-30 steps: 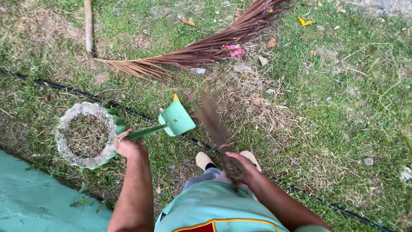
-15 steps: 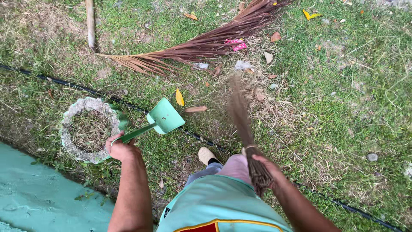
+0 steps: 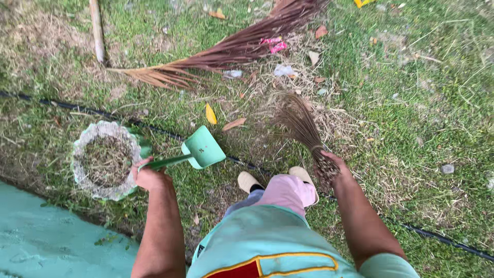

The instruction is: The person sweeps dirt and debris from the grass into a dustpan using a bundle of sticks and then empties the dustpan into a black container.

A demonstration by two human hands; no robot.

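Observation:
My left hand (image 3: 148,176) grips the handle of a green dustpan (image 3: 205,148), whose scoop hovers low over the grass just ahead of my feet. My right hand (image 3: 332,167) holds a short brown stick broom (image 3: 300,123) by its bound end, bristles fanned out on the grass toward dry leaves. A yellow leaf (image 3: 210,114) and a brown leaf (image 3: 234,124) lie just beyond the dustpan.
A clear bag full of dry grass clippings (image 3: 105,159) stands open beside my left hand. A dead palm frond (image 3: 226,51) lies across the top, with a pole (image 3: 96,31) at upper left. A black hose (image 3: 77,107) crosses the grass. Green pavement (image 3: 51,242) is lower left.
The broom has swung from near the dustpan out to the right and forward. The dustpan has stayed close to the same spot, slightly lower and nearer my feet.

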